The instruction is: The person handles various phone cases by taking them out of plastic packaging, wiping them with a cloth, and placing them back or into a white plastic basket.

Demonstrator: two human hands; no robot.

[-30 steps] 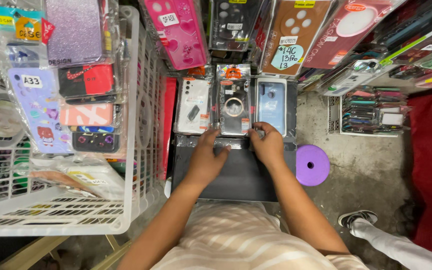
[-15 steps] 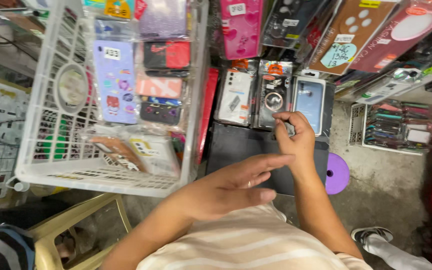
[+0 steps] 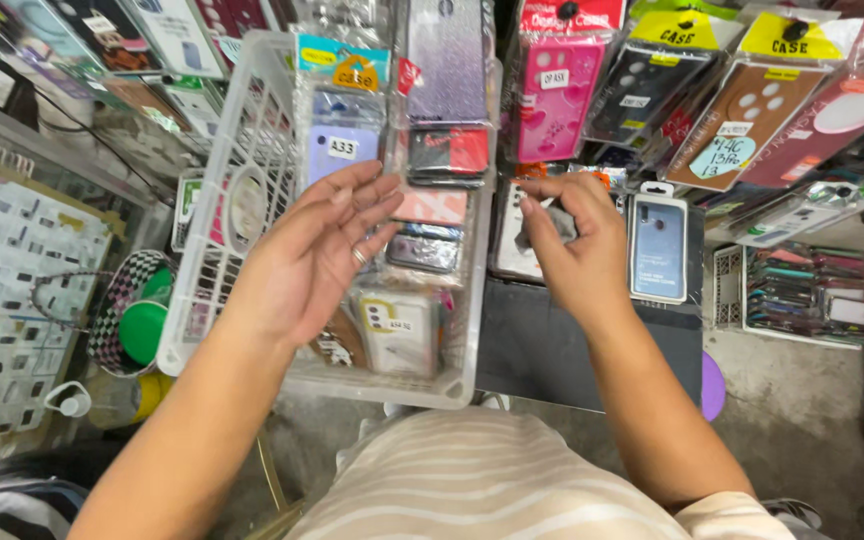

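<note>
A white wire basket [image 3: 214,215] holds packaged phone cases [image 3: 399,330].

Shop stall: packaged phone cases [image 3: 556,95] hanging, white basket [image 3: 214,225] full.

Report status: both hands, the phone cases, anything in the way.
Left hand open, palm up, over white basket of packaged cases. Right hand gripping a clear-packed case in the row behind the dark box. Nothing blocking either hand.

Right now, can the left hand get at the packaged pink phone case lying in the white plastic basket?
Probably yes: the open left hand hovers over the white plastic basket, fingertips beside the packaged pink phone case, nothing covering it.
</note>
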